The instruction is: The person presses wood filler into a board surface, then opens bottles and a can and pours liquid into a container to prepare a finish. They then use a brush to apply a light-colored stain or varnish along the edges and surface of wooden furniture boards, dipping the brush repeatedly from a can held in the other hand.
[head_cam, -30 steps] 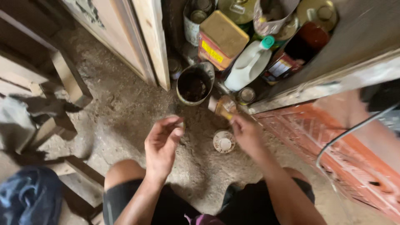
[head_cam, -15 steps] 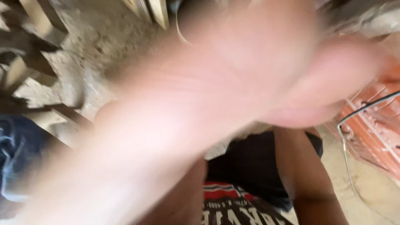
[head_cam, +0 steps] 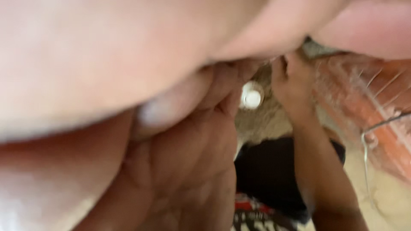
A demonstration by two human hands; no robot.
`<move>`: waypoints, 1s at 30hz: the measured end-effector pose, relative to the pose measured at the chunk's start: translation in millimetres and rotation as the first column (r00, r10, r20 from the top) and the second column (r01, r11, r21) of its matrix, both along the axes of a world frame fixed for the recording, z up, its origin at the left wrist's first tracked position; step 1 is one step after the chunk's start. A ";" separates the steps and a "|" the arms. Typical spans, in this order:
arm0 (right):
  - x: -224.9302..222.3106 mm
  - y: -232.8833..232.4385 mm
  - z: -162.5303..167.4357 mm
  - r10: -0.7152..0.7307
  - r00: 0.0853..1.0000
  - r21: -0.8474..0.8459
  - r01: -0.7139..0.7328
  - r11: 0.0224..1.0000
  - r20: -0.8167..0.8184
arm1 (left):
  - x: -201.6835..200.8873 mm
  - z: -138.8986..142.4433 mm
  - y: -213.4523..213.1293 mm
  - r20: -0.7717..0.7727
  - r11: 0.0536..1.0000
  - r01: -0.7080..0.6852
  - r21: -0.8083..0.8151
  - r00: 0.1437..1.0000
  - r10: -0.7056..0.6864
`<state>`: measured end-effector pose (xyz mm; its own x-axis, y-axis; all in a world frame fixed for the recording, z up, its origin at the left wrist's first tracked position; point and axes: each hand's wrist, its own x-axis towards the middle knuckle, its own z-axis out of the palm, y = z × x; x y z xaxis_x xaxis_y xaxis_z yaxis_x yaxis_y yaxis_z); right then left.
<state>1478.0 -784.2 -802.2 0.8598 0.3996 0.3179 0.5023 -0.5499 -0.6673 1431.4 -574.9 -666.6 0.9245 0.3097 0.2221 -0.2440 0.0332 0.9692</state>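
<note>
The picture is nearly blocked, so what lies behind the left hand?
Past the left hand show a small white lid on dirt floor and the right hand. Everything else behind it is covered.

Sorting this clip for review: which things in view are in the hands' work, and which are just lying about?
In hand:
left hand, raised close to the camera, blurred, covering most of the view
right hand, low over the ground
small round white lid, on the ground between the hands

Lying about:
orange mesh
thin wire

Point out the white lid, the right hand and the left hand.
white lid point(head_cam: 251, 96), head view, its centre.
right hand point(head_cam: 291, 81), head view, back of the hand.
left hand point(head_cam: 188, 171), head view, the palm, close to the camera.
</note>
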 end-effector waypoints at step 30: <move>-0.2 -8.1 -6.0 0.114 0.992 0.017 -0.114 0.993 -0.051 | -65.9 -182.7 93.1 -0.297 0.447 0.160 0.880 0.920 0.255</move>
<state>1477.8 -792.3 -808.2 0.8243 0.4919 0.2801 0.5257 -0.4816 -0.7012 1365.5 -481.8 -849.4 0.9797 0.1839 0.0802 0.1272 -0.8784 0.4607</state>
